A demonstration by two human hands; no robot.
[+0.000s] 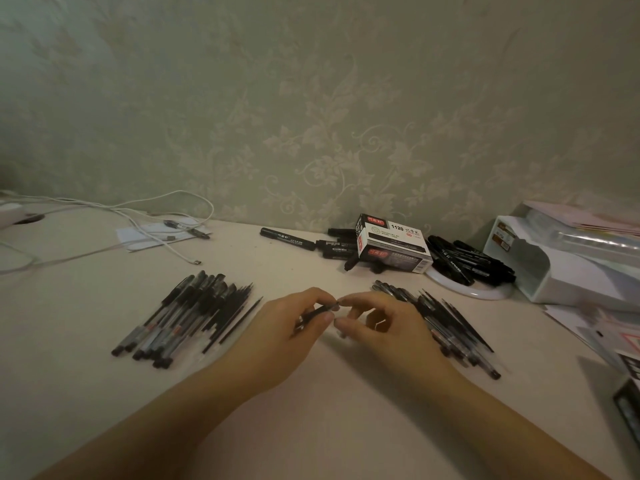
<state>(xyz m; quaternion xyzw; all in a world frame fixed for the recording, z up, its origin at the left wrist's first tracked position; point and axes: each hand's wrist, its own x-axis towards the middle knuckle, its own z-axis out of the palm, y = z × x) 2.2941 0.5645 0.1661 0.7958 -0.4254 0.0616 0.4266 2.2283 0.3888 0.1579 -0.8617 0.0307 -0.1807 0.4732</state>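
Left hand (pixel 292 329), right hand (pixel 389 323) pinch one pen (pixel 316 312) (tip, seemingly).

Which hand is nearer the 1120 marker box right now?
Right. The right hand is in front of the marker box, about level with its left end. The left hand is farther left, gripping a black pen.

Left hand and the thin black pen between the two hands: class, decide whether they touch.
Touching. The head view shows the left hand pinching the pen between thumb and curled fingers, with no gap showing.
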